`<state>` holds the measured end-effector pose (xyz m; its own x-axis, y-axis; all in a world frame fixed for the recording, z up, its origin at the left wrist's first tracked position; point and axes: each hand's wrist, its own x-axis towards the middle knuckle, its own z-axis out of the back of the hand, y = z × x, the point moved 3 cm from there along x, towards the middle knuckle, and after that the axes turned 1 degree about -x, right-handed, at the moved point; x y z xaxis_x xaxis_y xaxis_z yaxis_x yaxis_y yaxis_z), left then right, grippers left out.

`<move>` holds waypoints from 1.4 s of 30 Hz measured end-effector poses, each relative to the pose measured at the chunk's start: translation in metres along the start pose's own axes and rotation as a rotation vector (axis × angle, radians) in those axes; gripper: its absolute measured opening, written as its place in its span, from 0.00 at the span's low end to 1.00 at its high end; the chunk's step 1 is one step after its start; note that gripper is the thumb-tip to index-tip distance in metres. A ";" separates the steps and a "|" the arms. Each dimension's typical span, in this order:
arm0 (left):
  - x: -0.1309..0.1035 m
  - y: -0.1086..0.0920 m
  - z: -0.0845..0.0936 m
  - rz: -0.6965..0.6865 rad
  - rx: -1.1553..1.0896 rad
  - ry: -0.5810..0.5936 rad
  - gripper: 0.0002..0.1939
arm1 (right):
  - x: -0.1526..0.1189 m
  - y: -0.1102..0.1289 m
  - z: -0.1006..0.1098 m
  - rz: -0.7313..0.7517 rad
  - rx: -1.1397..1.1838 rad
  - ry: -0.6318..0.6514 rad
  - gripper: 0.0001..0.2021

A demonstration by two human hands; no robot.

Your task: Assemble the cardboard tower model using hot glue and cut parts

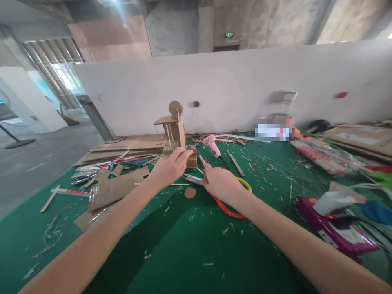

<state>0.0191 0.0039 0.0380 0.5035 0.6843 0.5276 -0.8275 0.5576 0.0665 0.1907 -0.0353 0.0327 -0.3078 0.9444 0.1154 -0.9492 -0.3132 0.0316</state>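
Note:
My left hand (173,166) is closed, its fingertips pinched at the rim of a small cardboard box (192,161) at the foot of a cardboard model (181,132). The model stands upright, with a round disc (175,107) on top and thin sticks under a flat roof. My right hand (221,182) is closed with a short light-brown stick (201,159) jutting from its fingers. Beneath that hand lie scissors (192,178) with red and yellow handles, partly hidden. A loose cardboard disc (190,192) rests on the green table in front of both hands.
A pink glue gun (212,145) and a metal ruler (235,162) lie beyond my right hand. Cardboard pieces (118,188) and tools clutter the left. A purple power strip (339,228) with cables sits at right. A white wall (226,94) borders the table (171,253).

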 end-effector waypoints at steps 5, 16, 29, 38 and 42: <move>0.021 -0.003 -0.020 -0.023 0.114 0.310 0.27 | 0.009 0.024 -0.014 0.065 -0.102 -0.070 0.10; 0.032 0.008 -0.043 0.028 0.018 0.412 0.13 | 0.025 0.031 -0.028 0.116 -0.099 -0.088 0.14; 0.035 0.013 -0.052 0.034 -0.048 0.429 0.10 | 0.031 0.041 -0.032 0.110 -0.085 -0.091 0.12; 0.036 0.013 -0.056 0.018 -0.040 0.398 0.07 | 0.036 0.042 -0.035 0.102 -0.063 -0.077 0.13; 0.036 0.013 -0.057 0.011 -0.042 0.394 0.06 | 0.038 0.043 -0.036 0.079 -0.046 -0.070 0.13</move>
<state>0.0406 0.0625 0.0098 0.5581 0.8137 0.1625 -0.8266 0.5623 0.0234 0.1361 -0.0091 0.0029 -0.3783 0.9070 0.1851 -0.9245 -0.3803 -0.0260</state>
